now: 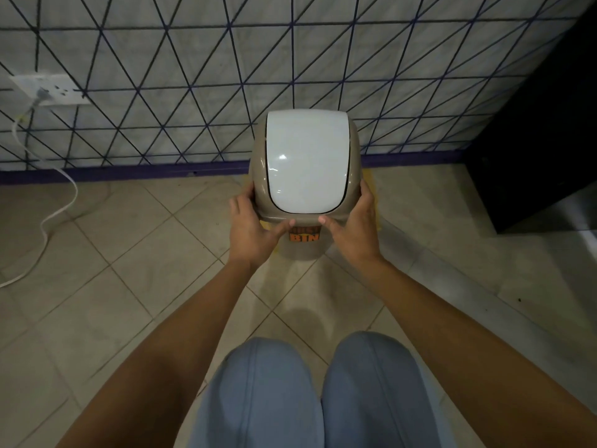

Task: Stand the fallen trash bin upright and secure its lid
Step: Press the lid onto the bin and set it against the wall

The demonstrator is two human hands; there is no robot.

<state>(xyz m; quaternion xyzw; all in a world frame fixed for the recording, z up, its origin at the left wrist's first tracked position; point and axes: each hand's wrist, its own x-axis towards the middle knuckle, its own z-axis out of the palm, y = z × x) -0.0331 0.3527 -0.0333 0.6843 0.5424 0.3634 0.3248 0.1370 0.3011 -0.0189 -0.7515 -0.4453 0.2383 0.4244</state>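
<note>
A small beige trash bin (pixel 302 250) stands upright on the tiled floor close to the wall, with an orange label on its front. Its beige lid (pixel 258 176) sits on top, and the white swing flap (pixel 305 160) in it lies shut. My left hand (pixel 250 229) grips the lid's left front edge, thumb along the rim. My right hand (pixel 353 227) grips the right front edge in the same way. Both thumbs press on the rim just above the label.
A tiled wall (pixel 161 76) with dark diagonal lines rises behind the bin. A white socket (pixel 48 90) at the left feeds a white cable (pixel 55 215) trailing over the floor. A dark cabinet (pixel 542 140) stands at the right. My knees (pixel 316 392) are below.
</note>
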